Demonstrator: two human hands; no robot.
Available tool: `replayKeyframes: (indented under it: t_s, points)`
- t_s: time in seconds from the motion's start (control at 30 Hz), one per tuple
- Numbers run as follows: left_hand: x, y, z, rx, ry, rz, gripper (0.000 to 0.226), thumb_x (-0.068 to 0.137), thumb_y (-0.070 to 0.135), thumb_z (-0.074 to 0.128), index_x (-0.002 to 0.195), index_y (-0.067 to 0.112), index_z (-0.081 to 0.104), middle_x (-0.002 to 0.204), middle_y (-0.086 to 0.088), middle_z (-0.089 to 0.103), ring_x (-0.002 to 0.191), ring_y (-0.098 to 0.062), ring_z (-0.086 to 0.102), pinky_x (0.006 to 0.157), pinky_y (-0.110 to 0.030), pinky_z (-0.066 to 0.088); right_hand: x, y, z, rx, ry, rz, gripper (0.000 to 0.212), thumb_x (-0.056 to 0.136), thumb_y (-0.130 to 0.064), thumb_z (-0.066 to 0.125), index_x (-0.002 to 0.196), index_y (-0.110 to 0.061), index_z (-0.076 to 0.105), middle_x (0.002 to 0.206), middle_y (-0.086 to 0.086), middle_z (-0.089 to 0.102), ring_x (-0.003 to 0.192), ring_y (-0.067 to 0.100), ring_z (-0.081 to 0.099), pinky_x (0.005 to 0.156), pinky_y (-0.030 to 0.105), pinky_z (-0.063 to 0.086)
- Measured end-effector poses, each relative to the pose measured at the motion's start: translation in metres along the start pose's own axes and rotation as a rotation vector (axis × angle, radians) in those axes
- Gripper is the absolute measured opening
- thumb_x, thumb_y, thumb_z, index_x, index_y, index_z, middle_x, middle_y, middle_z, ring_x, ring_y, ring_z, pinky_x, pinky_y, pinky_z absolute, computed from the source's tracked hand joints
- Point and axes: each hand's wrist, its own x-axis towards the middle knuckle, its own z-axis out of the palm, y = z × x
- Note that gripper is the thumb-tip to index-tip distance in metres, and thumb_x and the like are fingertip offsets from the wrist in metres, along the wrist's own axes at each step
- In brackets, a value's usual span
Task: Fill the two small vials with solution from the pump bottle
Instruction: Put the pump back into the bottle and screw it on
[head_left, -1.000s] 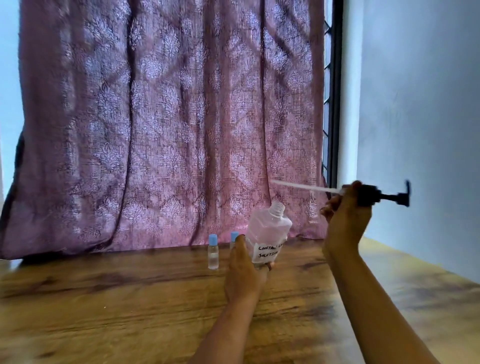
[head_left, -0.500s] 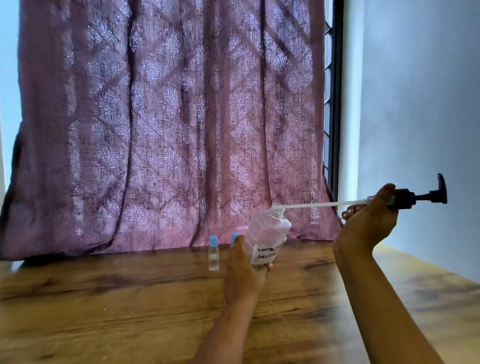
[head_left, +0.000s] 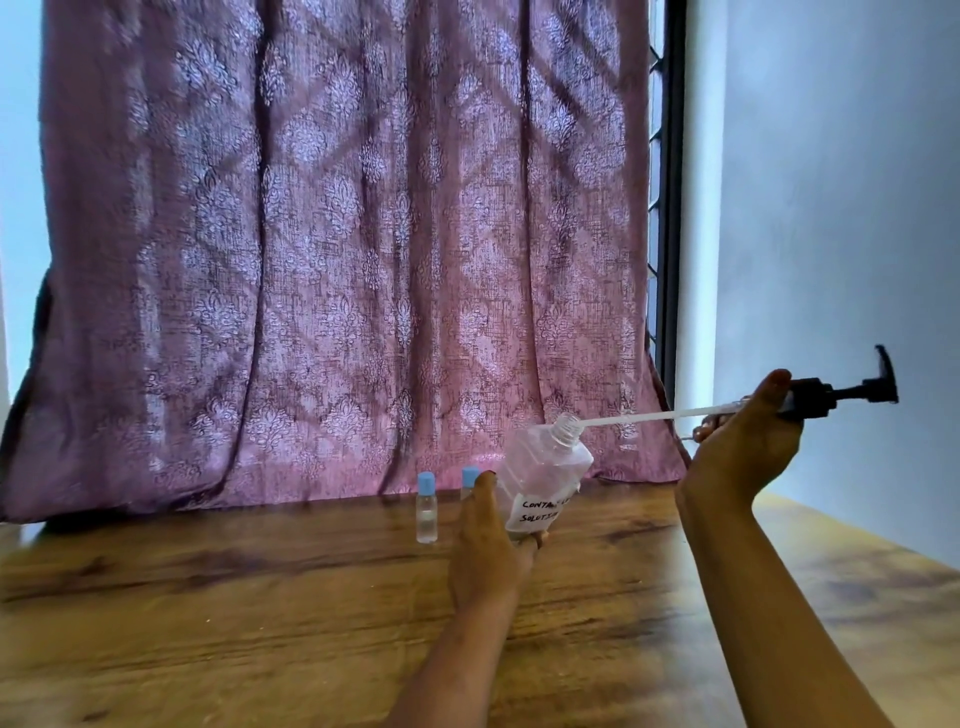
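Hands both closed, left (head_left: 488, 551) gripping one bottle (head_left: 545, 483), right (head_left: 743, 441) one pump (head_left: 831, 397), two vials (head_left: 427, 512).

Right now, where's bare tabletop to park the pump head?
Free: the table left of the left hand, in front of the vials; also the right stretch beyond the right hand, toward the wall. Crowded: the back centre, where two blue-capped vials stand beside the tilted bottle, with the pump head tube at its mouth.
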Motion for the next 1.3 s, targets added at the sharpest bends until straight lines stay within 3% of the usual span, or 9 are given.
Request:
replayKeyframes:
  t_s: [0.17, 0.43, 0.53, 0.63, 0.73, 0.87, 1.0, 1.17, 1.3]
  points:
    - [0.001, -0.002, -0.002, -0.014, 0.011, -0.014, 0.097, 0.074, 0.038, 0.076, 0.147, 0.023, 0.013, 0.143, -0.002, 0.04, 0.128, -0.023, 0.044, 0.088, -0.037, 0.052, -0.001, 0.004, 0.001, -0.012, -0.105, 0.064, 0.037, 0.09, -0.048, 0.049, 0.106, -0.015, 0.048, 0.071, -0.003, 0.045, 0.05, 0.004, 0.044, 0.049, 0.017, 0.039]
    - [0.002, -0.006, 0.0, -0.01, -0.004, 0.071, 0.091, 0.072, 0.038, 0.077, 0.144, 0.026, 0.023, 0.141, -0.001, 0.043, 0.129, -0.022, 0.043, 0.093, -0.037, 0.047, -0.003, -0.001, 0.005, -0.062, -0.152, -0.014, 0.038, 0.087, -0.053, 0.05, 0.106, -0.02, 0.052, 0.073, -0.005, 0.047, 0.059, 0.009, 0.046, 0.053, 0.022, 0.04]
    - [-0.001, 0.0, 0.001, -0.002, -0.052, 0.131, 0.089, 0.073, 0.038, 0.077, 0.144, 0.027, 0.025, 0.139, 0.001, 0.043, 0.127, -0.021, 0.042, 0.096, -0.033, 0.044, -0.012, 0.004, 0.005, -0.252, -0.318, -0.087, 0.032, 0.083, -0.059, 0.05, 0.099, -0.032, 0.055, 0.088, -0.003, 0.056, 0.083, 0.018, 0.054, 0.071, 0.026, 0.043]
    - [-0.002, 0.005, 0.004, -0.06, -0.066, 0.11, 0.089, 0.067, 0.041, 0.079, 0.139, 0.027, 0.028, 0.13, 0.005, 0.049, 0.114, -0.02, 0.053, 0.085, -0.037, 0.053, -0.032, 0.015, 0.002, -0.492, -0.635, -0.161, 0.039, 0.083, -0.054, 0.051, 0.103, -0.02, 0.057, 0.085, -0.003, 0.06, 0.075, 0.011, 0.055, 0.059, 0.004, 0.037]
    - [-0.001, 0.003, 0.006, -0.096, -0.04, 0.08, 0.085, 0.062, 0.045, 0.078, 0.132, 0.029, 0.032, 0.122, 0.006, 0.054, 0.108, -0.019, 0.057, 0.078, -0.041, 0.055, -0.047, 0.027, 0.002, -0.611, -0.82, -0.219, 0.037, 0.077, -0.054, 0.05, 0.098, -0.024, 0.055, 0.087, -0.004, 0.062, 0.077, 0.008, 0.057, 0.065, 0.007, 0.038]
    - [0.001, -0.002, 0.007, -0.097, -0.035, 0.069, 0.084, 0.061, 0.047, 0.075, 0.131, 0.029, 0.031, 0.123, 0.003, 0.054, 0.11, -0.021, 0.056, 0.081, -0.044, 0.054, -0.046, 0.029, 0.004, -0.579, -0.877, -0.168, 0.045, 0.073, -0.052, 0.061, 0.109, -0.027, 0.051, 0.097, -0.005, 0.063, 0.089, 0.006, 0.059, 0.079, 0.023, 0.046]
    - [0.002, -0.001, 0.006, -0.102, -0.043, 0.063, 0.086, 0.064, 0.046, 0.076, 0.135, 0.028, 0.029, 0.127, 0.005, 0.052, 0.115, -0.02, 0.053, 0.087, -0.042, 0.053, -0.045, 0.031, 0.003, -0.577, -0.983, -0.143, 0.062, 0.077, -0.031, 0.072, 0.131, -0.027, 0.044, 0.105, -0.008, 0.061, 0.097, 0.001, 0.057, 0.084, 0.017, 0.043]
    - [0.001, -0.002, 0.007, -0.086, -0.041, 0.052, 0.089, 0.067, 0.045, 0.077, 0.137, 0.028, 0.025, 0.129, 0.002, 0.052, 0.117, -0.022, 0.053, 0.087, -0.041, 0.052, -0.045, 0.035, 0.002, -0.59, -0.945, -0.134, 0.044, 0.077, -0.02, 0.073, 0.116, -0.028, 0.053, 0.095, -0.019, 0.06, 0.089, -0.013, 0.054, 0.076, 0.008, 0.039]
    - [0.001, 0.0, 0.006, -0.104, -0.034, 0.053, 0.088, 0.065, 0.047, 0.076, 0.135, 0.028, 0.027, 0.128, 0.003, 0.053, 0.115, -0.021, 0.055, 0.084, -0.041, 0.053, -0.043, 0.034, 0.002, -0.566, -0.883, -0.089, 0.042, 0.071, -0.023, 0.078, 0.106, -0.02, 0.056, 0.095, -0.011, 0.064, 0.088, -0.002, 0.058, 0.067, 0.007, 0.042]
